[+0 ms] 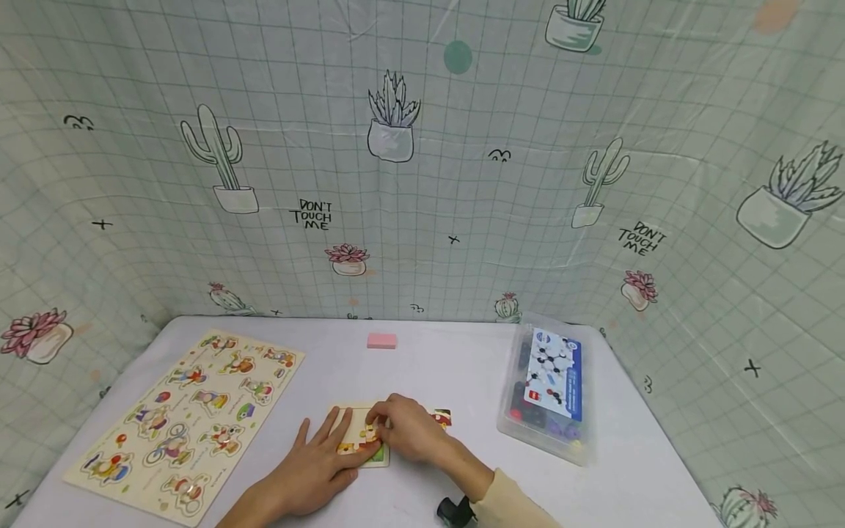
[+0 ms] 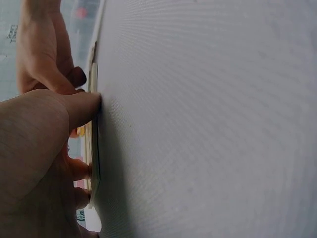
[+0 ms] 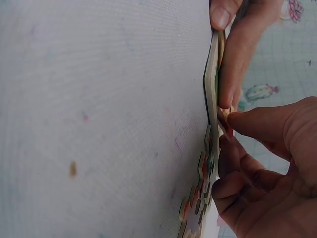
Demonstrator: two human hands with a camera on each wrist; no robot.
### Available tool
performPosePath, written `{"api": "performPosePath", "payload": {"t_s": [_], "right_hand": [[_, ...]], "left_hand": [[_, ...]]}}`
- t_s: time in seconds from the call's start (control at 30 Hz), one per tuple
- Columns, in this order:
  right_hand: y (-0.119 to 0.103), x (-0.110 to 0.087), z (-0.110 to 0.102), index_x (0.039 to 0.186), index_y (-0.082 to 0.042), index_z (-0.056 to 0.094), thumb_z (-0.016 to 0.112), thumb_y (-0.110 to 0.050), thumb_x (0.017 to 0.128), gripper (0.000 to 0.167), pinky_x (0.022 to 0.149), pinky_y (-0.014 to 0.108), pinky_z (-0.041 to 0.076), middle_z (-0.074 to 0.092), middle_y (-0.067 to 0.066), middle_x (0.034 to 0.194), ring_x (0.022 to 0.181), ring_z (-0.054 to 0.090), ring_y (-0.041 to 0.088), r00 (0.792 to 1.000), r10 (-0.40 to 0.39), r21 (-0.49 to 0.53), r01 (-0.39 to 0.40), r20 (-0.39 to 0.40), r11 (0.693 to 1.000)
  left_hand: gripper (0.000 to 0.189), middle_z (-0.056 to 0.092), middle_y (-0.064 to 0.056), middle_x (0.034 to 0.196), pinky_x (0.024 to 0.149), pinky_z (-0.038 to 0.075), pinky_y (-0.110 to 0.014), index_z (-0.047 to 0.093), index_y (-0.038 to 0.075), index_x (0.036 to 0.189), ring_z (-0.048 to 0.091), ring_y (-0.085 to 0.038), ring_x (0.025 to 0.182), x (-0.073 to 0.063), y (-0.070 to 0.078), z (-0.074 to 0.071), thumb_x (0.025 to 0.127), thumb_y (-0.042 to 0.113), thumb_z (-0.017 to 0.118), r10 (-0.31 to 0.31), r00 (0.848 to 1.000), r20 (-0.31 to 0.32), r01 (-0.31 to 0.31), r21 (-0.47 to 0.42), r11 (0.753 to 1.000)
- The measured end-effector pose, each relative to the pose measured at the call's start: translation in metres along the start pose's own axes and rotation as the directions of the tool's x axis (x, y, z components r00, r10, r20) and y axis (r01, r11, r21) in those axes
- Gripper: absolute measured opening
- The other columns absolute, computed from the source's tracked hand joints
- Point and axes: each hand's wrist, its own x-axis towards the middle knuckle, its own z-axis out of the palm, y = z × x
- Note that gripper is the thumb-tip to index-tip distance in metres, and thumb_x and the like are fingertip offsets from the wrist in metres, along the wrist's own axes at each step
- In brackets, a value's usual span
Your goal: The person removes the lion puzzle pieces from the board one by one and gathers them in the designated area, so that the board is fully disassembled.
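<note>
While the left hand lies with its fingers straight and spread, in the head view it covers part of a small puzzle board on the white table. The right hand bends its fingers over the board's right side, close beside the left index finger. Loose puzzle pieces, partly hidden, lie just past the right hand. A large board with raised figures rests on the left, a pink block sits beyond the hands, and a clear plastic case with a blue and white label stands well to the right. Near the right sleeve is a black object, too cut off to identify.

From the left wrist, the small board shows edge-on; the left thumb touches its near edge and other fingertips reach its far part.

From the right wrist, the right thumb and index finger pinch a small piece with some red on it, narrowly together at the board's surface; whether the piece is seated I cannot tell
</note>
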Motion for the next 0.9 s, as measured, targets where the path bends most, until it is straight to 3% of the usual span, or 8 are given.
{"api": "performPosePath", "payload": {"t_s": [0.2,0.5,0.7,0.9], "right_hand": [[0.000,-0.001,-0.002,0.103,-0.019,0.074,0.068,-0.009,0.093,0.015,0.063,0.019,0.044,0.060,-0.014,0.076,0.067,0.052,-0.001,1.000,0.011,0.101,-0.009,-0.012,0.995],[0.015,-0.015,-0.023,0.105,-0.016,0.075,0.066,-0.008,0.095,0.015,0.049,0.021,0.046,0.063,-0.009,0.080,0.059,0.058,0.004,0.999,0.049,0.270,-0.048,0.004,0.962],[0.035,-0.030,-0.052,0.104,-0.015,0.075,0.063,-0.003,0.093,0.020,0.053,0.022,0.044,0.064,-0.005,0.078,0.063,0.062,0.013,0.997,0.068,0.238,-0.071,0.023,0.969],[0.047,-0.046,-0.067,0.098,-0.011,0.075,0.064,-0.001,0.091,0.016,0.053,0.026,0.048,0.066,-0.001,0.074,0.062,0.065,0.022,0.990,0.099,0.233,-0.119,0.098,0.965]], "left_hand": [[0.043,0.022,-0.024,0.163,0.103,0.013,-0.083,0.050,0.045,0.147,0.011,-0.047,0.152,0.000,-0.001,0.000,0.104,0.039,0.052,-0.003,1.000,0.009,0.003,-0.006,1.000],[0.043,0.021,-0.026,0.163,0.103,0.013,-0.083,0.050,0.045,0.147,0.011,-0.047,0.151,0.000,-0.001,0.000,0.104,0.039,0.052,0.004,1.000,0.002,-0.004,-0.008,1.000],[0.043,0.020,-0.025,0.164,0.104,0.012,-0.082,0.051,0.045,0.146,0.011,-0.046,0.152,0.000,0.000,0.000,0.104,0.038,0.053,-0.014,1.000,0.002,0.014,-0.004,1.000],[0.043,0.021,-0.024,0.164,0.105,0.011,-0.082,0.050,0.046,0.146,0.011,-0.046,0.152,-0.001,0.000,0.001,0.104,0.038,0.053,-0.012,1.000,-0.005,0.012,-0.008,1.000]]}}
